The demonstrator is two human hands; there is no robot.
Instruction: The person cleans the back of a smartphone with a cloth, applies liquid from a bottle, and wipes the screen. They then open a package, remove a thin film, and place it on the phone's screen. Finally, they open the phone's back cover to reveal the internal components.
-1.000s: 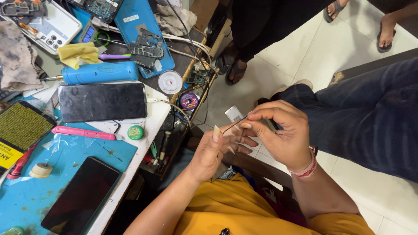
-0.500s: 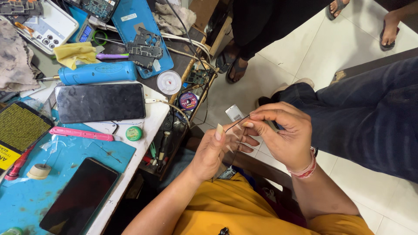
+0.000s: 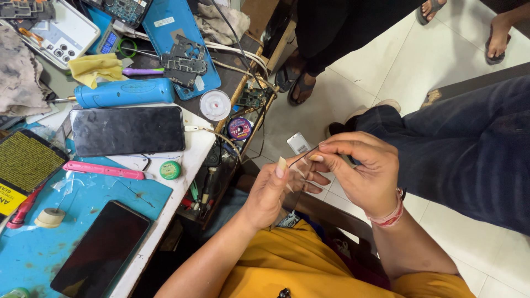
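Observation:
My left hand (image 3: 270, 190) and my right hand (image 3: 361, 171) are held together in front of my chest, off the right side of the bench. Between their fingertips runs a thin dark wire or strip (image 3: 303, 155). The left thumb and forefinger pinch its lower end, and the right fingertips pinch its upper end. A small white rectangular piece (image 3: 298, 143) shows just behind the fingers; whether it is held or lies on the floor I cannot tell. My right wrist wears a red thread band (image 3: 389, 212).
On the bench at left lie a black phone (image 3: 127, 130), a second dark phone (image 3: 102, 251) on a blue mat (image 3: 33, 243), a blue cylindrical tool (image 3: 124, 92), a pink tool (image 3: 105, 170), a white spool (image 3: 215, 105). A person in jeans (image 3: 469, 149) sits right; sandalled feet (image 3: 295, 85) stand behind.
My hands have kept pinching the thin wire in the same spot, with only slight finger shifts. The view has drifted a little.

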